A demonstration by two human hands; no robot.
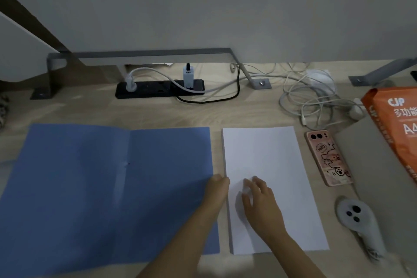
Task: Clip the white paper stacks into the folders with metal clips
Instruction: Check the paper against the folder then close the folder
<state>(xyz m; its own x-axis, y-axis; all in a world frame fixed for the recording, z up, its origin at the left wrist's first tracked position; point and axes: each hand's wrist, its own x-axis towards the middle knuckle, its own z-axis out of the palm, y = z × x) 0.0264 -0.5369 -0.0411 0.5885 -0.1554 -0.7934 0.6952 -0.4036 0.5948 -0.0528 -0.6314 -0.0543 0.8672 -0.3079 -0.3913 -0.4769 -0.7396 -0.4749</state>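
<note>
A blue folder (108, 192) lies open and flat on the left of the desk, its crease running down the middle. Just to its right lies a white paper stack (270, 165), squared up and separate from the folder. My left hand (215, 192) rests on its side against the stack's left edge, over the folder's right border; its fingertips are hidden. My right hand (259, 203) rests palm down on the lower middle of the stack with fingers spread. No metal clip is in view.
A pink-cased phone (328, 157) lies right of the stack, and a white controller (356, 216) sits nearer me. An orange A4 paper pack (397, 128) is at far right on a grey board. A black power strip (158, 89) and tangled white cables (316, 97) line the back.
</note>
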